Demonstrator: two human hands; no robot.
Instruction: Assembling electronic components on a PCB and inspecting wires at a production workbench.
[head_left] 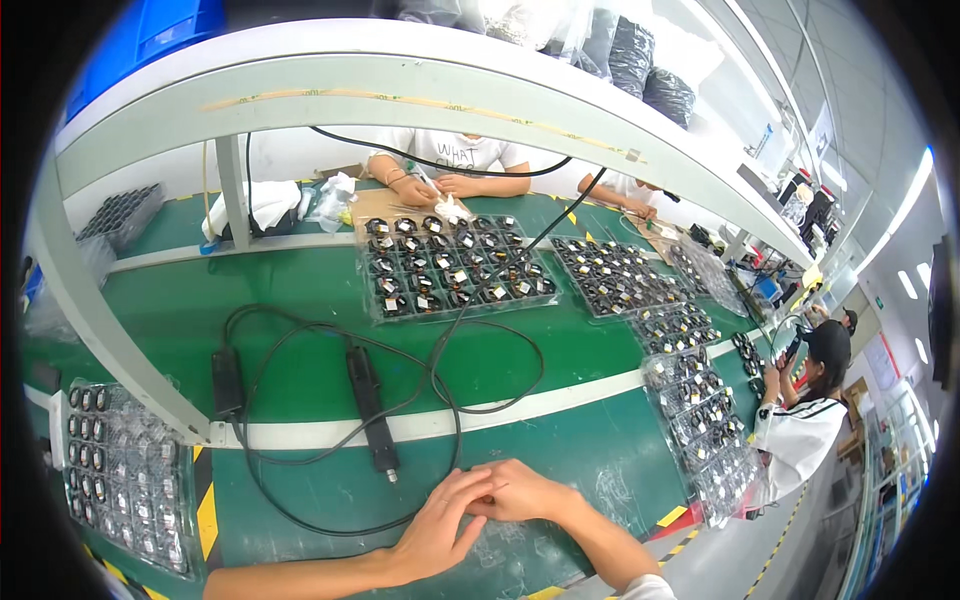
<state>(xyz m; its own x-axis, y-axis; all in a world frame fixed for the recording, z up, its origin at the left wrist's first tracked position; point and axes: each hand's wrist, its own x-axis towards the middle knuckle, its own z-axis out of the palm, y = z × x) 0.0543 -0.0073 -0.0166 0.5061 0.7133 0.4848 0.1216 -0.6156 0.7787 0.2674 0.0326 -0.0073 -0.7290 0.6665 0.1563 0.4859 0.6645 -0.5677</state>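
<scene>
My left hand [437, 528] rests on the green bench near its front edge. Its fingers stretch loosely over my right hand [520, 492], and no object shows in it. The right hand lies against it with curled fingers, partly covered by the left; I see nothing held there. Just beyond my hands lies a black electric screwdriver [370, 408], its metal tip pointing toward me. A black cable [457, 420] loops around it and passes close to the hands. Left of the screwdriver is a black box-shaped cable unit [227, 382].
Clear plastic trays of round black parts stand at left [130, 480], mid-bench [440, 265] and along the right [690, 420]. A white shelf frame [400, 80] spans overhead. People work opposite, and a person in a black cap [810, 400] is at right.
</scene>
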